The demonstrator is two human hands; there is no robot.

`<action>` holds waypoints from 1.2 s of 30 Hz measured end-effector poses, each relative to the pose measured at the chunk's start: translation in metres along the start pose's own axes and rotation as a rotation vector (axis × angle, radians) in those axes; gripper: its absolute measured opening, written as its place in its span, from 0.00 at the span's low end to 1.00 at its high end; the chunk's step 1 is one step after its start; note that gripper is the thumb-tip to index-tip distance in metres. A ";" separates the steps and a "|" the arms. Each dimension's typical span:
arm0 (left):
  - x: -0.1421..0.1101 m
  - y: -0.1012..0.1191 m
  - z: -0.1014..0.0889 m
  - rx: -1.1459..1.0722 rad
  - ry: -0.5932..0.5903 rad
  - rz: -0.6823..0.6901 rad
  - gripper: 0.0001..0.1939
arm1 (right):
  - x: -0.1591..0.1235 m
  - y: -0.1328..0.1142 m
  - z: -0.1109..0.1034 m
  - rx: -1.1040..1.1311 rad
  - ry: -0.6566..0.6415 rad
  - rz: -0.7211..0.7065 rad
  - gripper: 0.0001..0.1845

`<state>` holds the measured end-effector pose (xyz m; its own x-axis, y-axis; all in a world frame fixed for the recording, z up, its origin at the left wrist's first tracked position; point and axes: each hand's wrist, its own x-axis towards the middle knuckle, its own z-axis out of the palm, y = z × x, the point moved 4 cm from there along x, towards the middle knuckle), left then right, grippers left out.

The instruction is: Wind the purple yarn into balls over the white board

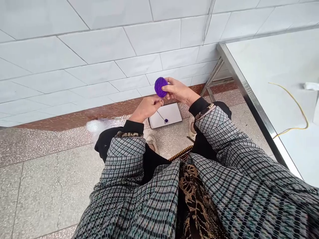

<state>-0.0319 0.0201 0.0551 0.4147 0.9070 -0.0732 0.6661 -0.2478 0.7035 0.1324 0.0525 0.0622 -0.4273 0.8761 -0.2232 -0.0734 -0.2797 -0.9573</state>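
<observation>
My right hand point(178, 91) grips a purple ball of yarn point(160, 86) held up in front of me, thumb and fingers wrapped around its right side. My left hand point(147, 107) sits just below the ball, fingers pinched on a thin purple strand point(160, 115) that hangs down to a small purple knot point(166, 120). Both arms wear checked sleeves with black cuffs.
A white flat box point(171, 113) lies on the speckled floor below my hands, by the white tiled wall. A white table with a metal edge point(245, 89) stands at the right, with a yellow cord point(296, 104) on it. A white fluffy bundle point(99, 125) lies at my left knee.
</observation>
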 end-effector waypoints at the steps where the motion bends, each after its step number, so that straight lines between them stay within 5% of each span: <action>1: 0.000 0.000 0.001 0.000 -0.019 0.023 0.13 | 0.000 -0.001 0.000 -0.038 0.023 -0.003 0.21; 6: -0.005 0.010 -0.002 -0.019 -0.085 0.136 0.12 | -0.002 -0.006 -0.002 -0.387 0.185 0.013 0.24; 8: -0.007 0.013 -0.008 -0.009 -0.066 0.139 0.13 | -0.006 -0.006 -0.002 -0.586 0.159 0.086 0.23; 11: -0.010 0.010 -0.022 -0.027 0.000 0.113 0.13 | -0.015 0.001 0.004 -0.682 -0.173 0.240 0.19; 14: -0.012 0.002 -0.032 -0.058 0.087 0.076 0.12 | -0.026 -0.004 0.012 -0.382 -0.417 0.219 0.17; 17: -0.015 -0.003 -0.030 -0.060 0.117 0.029 0.13 | -0.029 -0.021 0.010 0.005 -0.264 0.114 0.15; 21: -0.020 0.006 -0.009 -0.057 0.002 0.112 0.12 | -0.026 -0.034 0.011 0.284 0.012 0.045 0.07; 24: -0.024 0.013 0.004 -0.026 -0.105 0.193 0.12 | -0.016 -0.023 0.009 0.095 0.166 0.081 0.08; 26: -0.028 0.013 0.002 -0.014 -0.097 0.211 0.13 | -0.009 -0.010 0.004 -0.235 0.187 0.164 0.16; 27: -0.030 0.012 -0.002 -0.013 -0.067 0.207 0.13 | -0.008 -0.004 0.002 -0.416 0.134 0.196 0.19; 29: -0.032 0.008 -0.013 -0.014 0.005 0.176 0.13 | -0.009 0.009 0.005 -0.658 -0.184 0.258 0.21; 32: -0.034 0.000 -0.025 -0.030 0.033 0.110 0.12 | -0.023 0.011 0.010 -0.550 -0.623 0.175 0.21; 34: -0.033 -0.004 -0.025 -0.047 0.021 0.080 0.12 | -0.025 0.001 0.005 -0.292 -0.591 0.029 0.24; 36: -0.031 -0.005 -0.021 -0.059 0.006 0.072 0.12 | -0.021 -0.007 -0.006 -0.074 -0.387 -0.083 0.26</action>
<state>-0.0611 0.0003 0.0681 0.4568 0.8894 -0.0169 0.5968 -0.2924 0.7472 0.1471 0.0380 0.0721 -0.7312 0.6784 -0.0720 -0.0633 -0.1726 -0.9830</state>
